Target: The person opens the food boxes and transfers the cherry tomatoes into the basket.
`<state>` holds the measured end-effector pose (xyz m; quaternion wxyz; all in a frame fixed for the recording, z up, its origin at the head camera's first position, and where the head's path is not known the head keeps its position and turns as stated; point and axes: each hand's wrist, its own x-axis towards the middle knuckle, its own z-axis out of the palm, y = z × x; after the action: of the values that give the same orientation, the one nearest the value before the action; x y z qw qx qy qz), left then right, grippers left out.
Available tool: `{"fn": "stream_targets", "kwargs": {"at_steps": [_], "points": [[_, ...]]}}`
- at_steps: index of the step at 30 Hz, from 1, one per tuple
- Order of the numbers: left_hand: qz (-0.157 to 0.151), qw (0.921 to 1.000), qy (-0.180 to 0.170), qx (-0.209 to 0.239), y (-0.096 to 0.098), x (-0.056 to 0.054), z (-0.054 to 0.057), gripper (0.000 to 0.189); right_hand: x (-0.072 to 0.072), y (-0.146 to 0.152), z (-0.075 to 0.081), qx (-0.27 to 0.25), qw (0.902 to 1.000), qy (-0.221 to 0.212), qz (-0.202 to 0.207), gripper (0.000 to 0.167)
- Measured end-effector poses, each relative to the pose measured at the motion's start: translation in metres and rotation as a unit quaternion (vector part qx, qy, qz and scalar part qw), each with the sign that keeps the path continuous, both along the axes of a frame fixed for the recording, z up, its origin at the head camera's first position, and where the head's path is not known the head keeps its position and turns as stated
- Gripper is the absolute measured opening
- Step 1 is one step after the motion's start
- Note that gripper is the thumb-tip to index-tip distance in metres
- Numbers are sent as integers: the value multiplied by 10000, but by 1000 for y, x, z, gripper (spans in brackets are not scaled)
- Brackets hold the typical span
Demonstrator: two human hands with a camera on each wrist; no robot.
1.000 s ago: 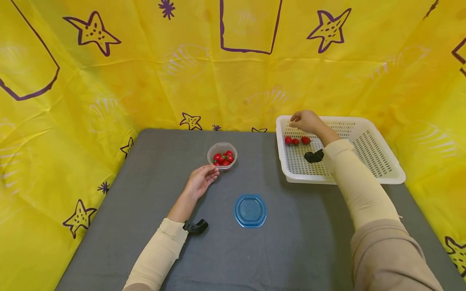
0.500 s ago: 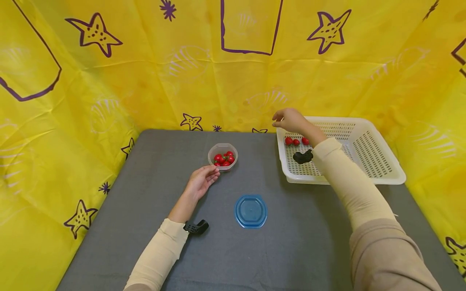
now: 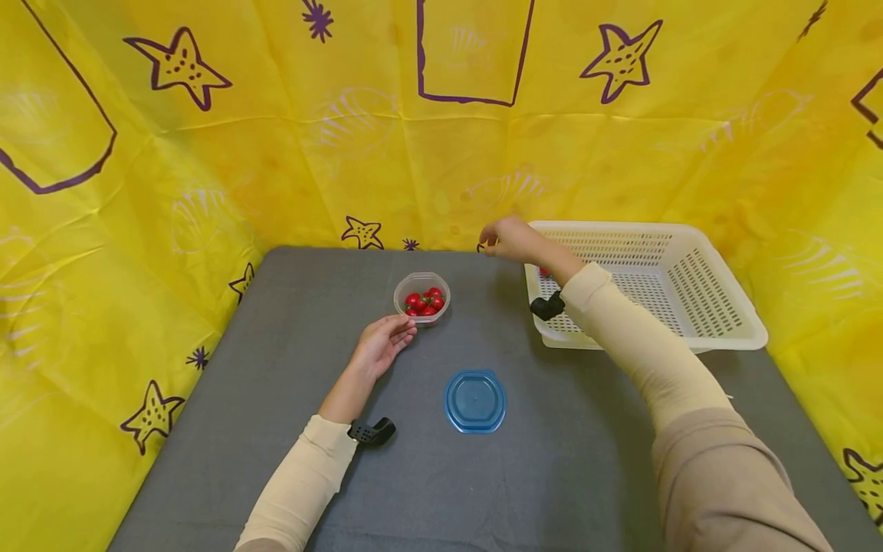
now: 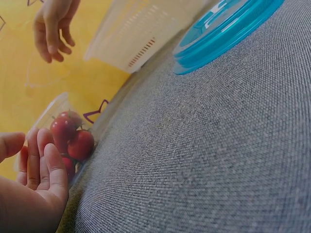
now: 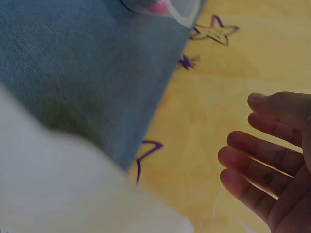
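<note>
My left hand [image 3: 382, 343] rests its fingertips against the near side of a small clear plastic container [image 3: 399, 288] in the head view. Several red cherry tomatoes [image 4: 64, 129] with green stems lie inside it. Those fingers are fairly straight in the left wrist view. Over the left rim of a white plastic basket [image 3: 733, 303] hovers my right hand [image 3: 513, 239], its fingers loosely bent. Nothing shows between them in the right wrist view [image 5: 272, 160]. One red fruit [image 3: 544, 271] peeks out in the basket; my right wrist hides the rest there.
A blue lid [image 3: 475, 402] lies on the grey cloth-covered table [image 3: 552, 460], nearer me than the container. Yellow printed cloth [image 3: 276, 138] hangs behind the table and along both sides.
My right hand has moved left, from above the basket's inside to past its left rim. The red fruit in the basket are now mostly covered by that arm. My left hand stays put.
</note>
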<state>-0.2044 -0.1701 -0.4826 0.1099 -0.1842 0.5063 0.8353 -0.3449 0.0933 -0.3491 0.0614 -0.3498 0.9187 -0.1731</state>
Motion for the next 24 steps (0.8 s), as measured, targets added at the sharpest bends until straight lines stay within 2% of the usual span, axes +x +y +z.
{"fn": "stream_targets", "kwargs": {"at_steps": [9,24], "points": [[-79,9999,66,-36,0,0,1,11,8,-33,-8,324,9991,-115,256,25],[-82,9999,40,-51,0,0,1,11,25,-84,-27,224,9967,-393,680,24]]}}
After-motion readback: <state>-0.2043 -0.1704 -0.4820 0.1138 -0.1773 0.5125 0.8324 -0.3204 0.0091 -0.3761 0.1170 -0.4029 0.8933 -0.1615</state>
